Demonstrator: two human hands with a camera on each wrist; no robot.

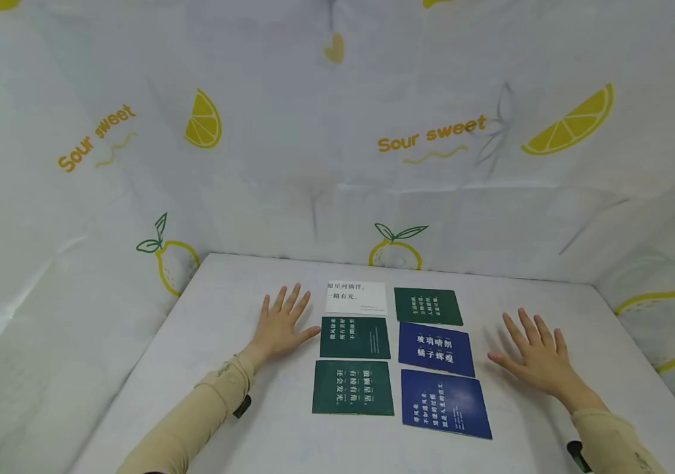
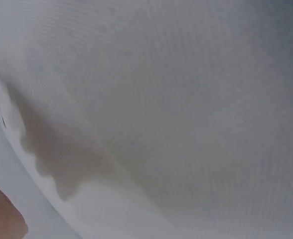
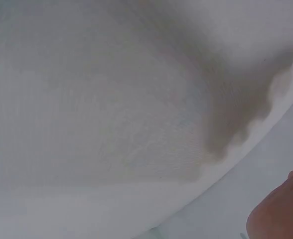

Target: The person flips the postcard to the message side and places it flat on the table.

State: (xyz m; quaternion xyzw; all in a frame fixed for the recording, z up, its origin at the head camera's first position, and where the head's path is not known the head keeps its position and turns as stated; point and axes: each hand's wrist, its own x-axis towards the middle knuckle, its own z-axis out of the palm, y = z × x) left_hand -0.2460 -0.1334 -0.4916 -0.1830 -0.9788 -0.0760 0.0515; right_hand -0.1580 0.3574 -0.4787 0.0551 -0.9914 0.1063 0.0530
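Green, blue and white cards (image 1: 437, 350) are lying between the left hand (image 1: 278, 329) and right hand (image 1: 540, 359), both spreading, holding nothing, seemingly waiting; lifting any would call for pinching; the left thumb (image 1: 309, 334) is perhaps touching one.

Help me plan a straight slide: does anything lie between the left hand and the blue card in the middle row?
Yes: in the head view, the middle-row green card lies between the left hand and that blue card. It lies flat, so the hand could probably pass over it.
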